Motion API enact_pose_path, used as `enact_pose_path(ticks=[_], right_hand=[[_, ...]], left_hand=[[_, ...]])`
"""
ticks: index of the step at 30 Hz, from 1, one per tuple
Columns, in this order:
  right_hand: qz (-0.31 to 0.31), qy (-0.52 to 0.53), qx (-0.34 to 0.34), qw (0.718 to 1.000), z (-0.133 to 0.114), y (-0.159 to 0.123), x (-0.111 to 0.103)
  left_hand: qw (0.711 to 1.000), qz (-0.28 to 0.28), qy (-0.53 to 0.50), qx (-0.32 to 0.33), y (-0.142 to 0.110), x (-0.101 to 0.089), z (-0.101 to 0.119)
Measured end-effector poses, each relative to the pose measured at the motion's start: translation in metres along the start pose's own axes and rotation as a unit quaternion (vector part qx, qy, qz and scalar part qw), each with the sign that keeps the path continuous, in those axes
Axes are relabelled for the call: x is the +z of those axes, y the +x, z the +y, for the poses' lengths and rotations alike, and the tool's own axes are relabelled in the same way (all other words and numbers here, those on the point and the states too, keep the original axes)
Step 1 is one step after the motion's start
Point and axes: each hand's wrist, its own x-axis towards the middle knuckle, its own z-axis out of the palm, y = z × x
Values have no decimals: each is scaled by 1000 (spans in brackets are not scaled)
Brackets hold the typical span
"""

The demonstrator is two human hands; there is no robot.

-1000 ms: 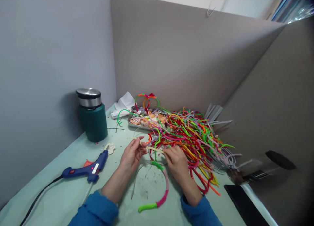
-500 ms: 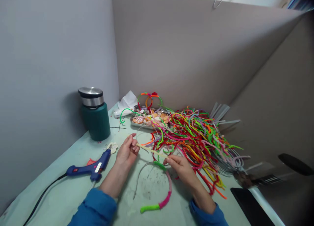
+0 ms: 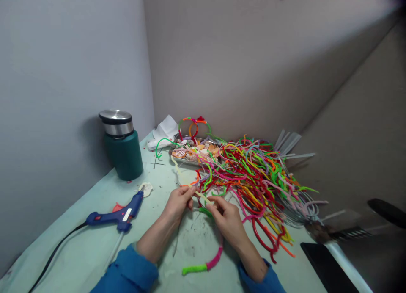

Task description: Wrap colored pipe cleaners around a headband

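Note:
A pale yellow pipe cleaner stretches between my two hands, its loose end rising away to the upper left. My left hand pinches it at mid-length, and my right hand grips it close to the other end. Below them on the table lies a headband, partly wrapped in green, pink and magenta fuzzy pipe cleaner; its left side is bare thin metal. My right hand and wrist hide part of that band's right side.
A large heap of coloured pipe cleaners spreads to the right. Behind are a metal tray of small decorations and finished headbands. On the left stand a green flask and a blue glue gun with its cord.
My left hand has slid along the pipe cleaner toward my right hand, so the hands are closer together. A long loose end now sticks out beyond my left hand.

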Motion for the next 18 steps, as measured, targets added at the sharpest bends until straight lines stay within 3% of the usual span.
enact_pose_path(ticks=[2,7,10,12,14,18], right_hand=[[15,-17,-19,1000,1,-1,-1],[21,-12,-46,999,0,-3,0],[-34,85,30,995,-2,-3,2],[-72,182,93,976,-3,-3,3],[-85,230,123,962,-4,-2,4],[-36,184,95,978,-3,-2,5]], left_hand=[[1000,14,-1,4,1,-3,3],[997,-11,-74,-10,1,-5,6],[987,-45,-157,-17,0,-2,8],[981,-63,-182,-20,0,-1,9],[985,-58,-159,-8,0,-2,11],[999,-31,-11,34,0,-5,11]])
